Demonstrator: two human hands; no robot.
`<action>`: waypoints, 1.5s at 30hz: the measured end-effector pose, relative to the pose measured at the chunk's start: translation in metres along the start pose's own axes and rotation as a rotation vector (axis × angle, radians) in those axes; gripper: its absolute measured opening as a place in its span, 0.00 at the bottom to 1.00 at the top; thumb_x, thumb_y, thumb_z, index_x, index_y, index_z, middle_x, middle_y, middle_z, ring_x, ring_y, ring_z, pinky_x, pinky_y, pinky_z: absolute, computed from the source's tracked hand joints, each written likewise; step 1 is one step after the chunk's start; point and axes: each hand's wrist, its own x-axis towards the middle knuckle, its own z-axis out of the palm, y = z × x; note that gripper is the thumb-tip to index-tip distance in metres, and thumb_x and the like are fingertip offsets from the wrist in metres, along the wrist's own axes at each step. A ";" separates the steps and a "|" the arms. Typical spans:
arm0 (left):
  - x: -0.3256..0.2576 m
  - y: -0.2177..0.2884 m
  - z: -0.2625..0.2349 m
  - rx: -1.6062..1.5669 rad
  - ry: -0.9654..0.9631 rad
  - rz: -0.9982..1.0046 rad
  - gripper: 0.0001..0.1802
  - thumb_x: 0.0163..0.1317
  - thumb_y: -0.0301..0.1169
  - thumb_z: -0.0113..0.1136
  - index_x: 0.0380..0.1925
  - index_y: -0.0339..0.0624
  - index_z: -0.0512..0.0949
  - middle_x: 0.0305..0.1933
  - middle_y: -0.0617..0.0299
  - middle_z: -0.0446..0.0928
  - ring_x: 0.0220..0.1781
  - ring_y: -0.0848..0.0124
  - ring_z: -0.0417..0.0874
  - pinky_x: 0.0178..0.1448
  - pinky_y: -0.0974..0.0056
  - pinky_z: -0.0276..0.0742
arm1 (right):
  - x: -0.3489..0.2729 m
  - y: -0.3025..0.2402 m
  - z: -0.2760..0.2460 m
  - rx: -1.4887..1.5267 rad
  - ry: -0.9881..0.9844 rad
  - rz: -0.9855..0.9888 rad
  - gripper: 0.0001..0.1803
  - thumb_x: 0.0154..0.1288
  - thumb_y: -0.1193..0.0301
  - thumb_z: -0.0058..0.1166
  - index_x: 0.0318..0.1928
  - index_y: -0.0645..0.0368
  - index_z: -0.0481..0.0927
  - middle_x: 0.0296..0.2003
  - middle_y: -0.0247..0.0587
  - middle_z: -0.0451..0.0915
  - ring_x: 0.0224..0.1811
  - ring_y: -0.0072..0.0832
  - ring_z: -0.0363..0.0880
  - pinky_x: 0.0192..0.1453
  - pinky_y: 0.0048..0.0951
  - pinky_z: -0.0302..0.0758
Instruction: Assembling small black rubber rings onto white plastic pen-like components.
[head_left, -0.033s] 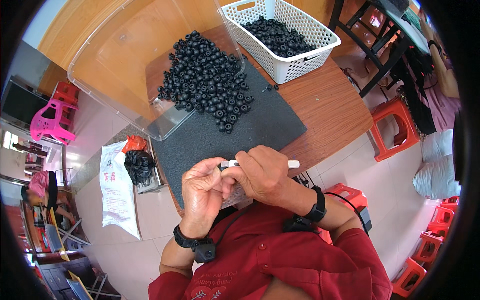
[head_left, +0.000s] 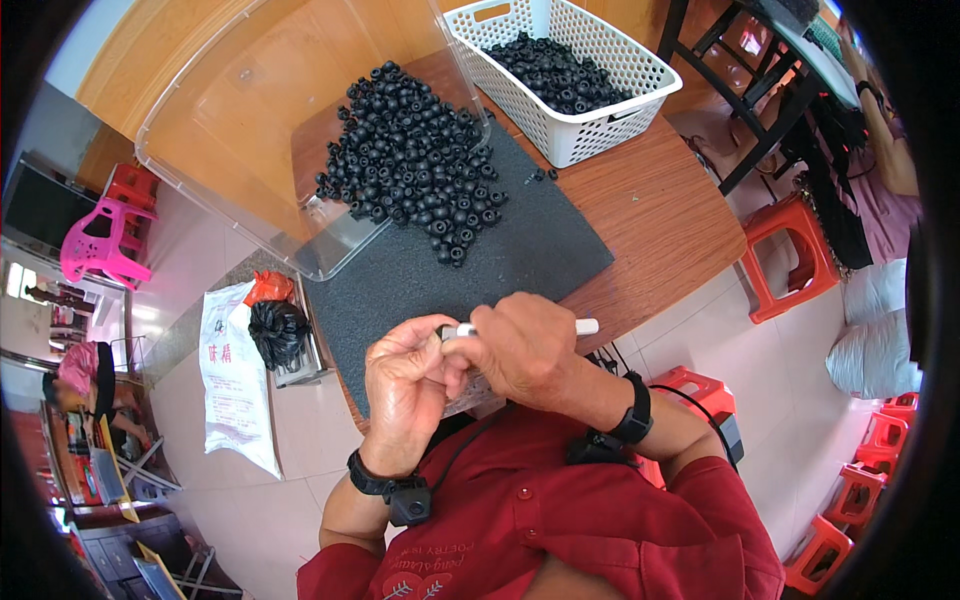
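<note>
Leftmost, clear rigid plastic tub (head_left: 215,130) tipped on its side, spilling glossy black ring-shaped rubber pieces (head_left: 415,160) onto coarse dark-grey foam mat (head_left: 520,260). Centre, above the mat's near edge: left hand (head_left: 405,390) pinching one small black piece (head_left: 444,331), touching right hand (head_left: 525,350) gripping slim white cylindrical pen-like tool (head_left: 575,327). Rightward, white lattice plastic basket (head_left: 600,110) on smooth wooden table (head_left: 660,210).

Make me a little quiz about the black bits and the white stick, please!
1. True or false: the pile of black round parts lies partly on the dark mat.
2. Which hand grips the white stick? A left hand, B right hand.
3. Fill in: the white basket holds more ____ round parts.

Key: 1 true. 2 B; the left hand's fingers pinch a small black part at the stick's tip. 3 black.
</note>
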 end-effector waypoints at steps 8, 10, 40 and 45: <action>0.006 0.002 0.007 -0.040 -0.043 -0.036 0.15 0.61 0.30 0.59 0.43 0.29 0.76 0.32 0.51 0.79 0.24 0.69 0.76 0.26 0.68 0.70 | -0.003 0.006 0.011 0.175 0.086 0.093 0.09 0.56 0.68 0.60 0.27 0.60 0.77 0.19 0.37 0.68 0.19 0.33 0.69 0.21 0.32 0.66; 0.008 0.002 0.007 0.017 -0.066 0.053 0.14 0.62 0.30 0.59 0.42 0.29 0.76 0.32 0.51 0.79 0.26 0.69 0.78 0.28 0.68 0.72 | -0.002 0.007 0.008 0.276 0.069 0.154 0.07 0.57 0.69 0.59 0.28 0.60 0.78 0.20 0.37 0.70 0.19 0.33 0.70 0.21 0.32 0.67; 0.072 0.032 -0.011 0.106 0.112 -0.091 0.10 0.60 0.33 0.60 0.28 0.36 0.76 0.25 0.58 0.76 0.22 0.71 0.76 0.23 0.69 0.68 | -0.001 0.017 -0.008 0.477 -0.040 0.638 0.12 0.59 0.68 0.61 0.27 0.63 0.76 0.20 0.44 0.73 0.20 0.35 0.72 0.26 0.34 0.68; 0.102 0.026 -0.006 0.837 0.137 0.341 0.07 0.56 0.28 0.66 0.34 0.39 0.79 0.16 0.76 0.66 0.16 0.84 0.63 0.21 0.77 0.58 | -0.002 0.017 -0.008 0.471 0.001 0.588 0.12 0.60 0.67 0.61 0.27 0.63 0.76 0.20 0.43 0.74 0.21 0.34 0.74 0.26 0.33 0.68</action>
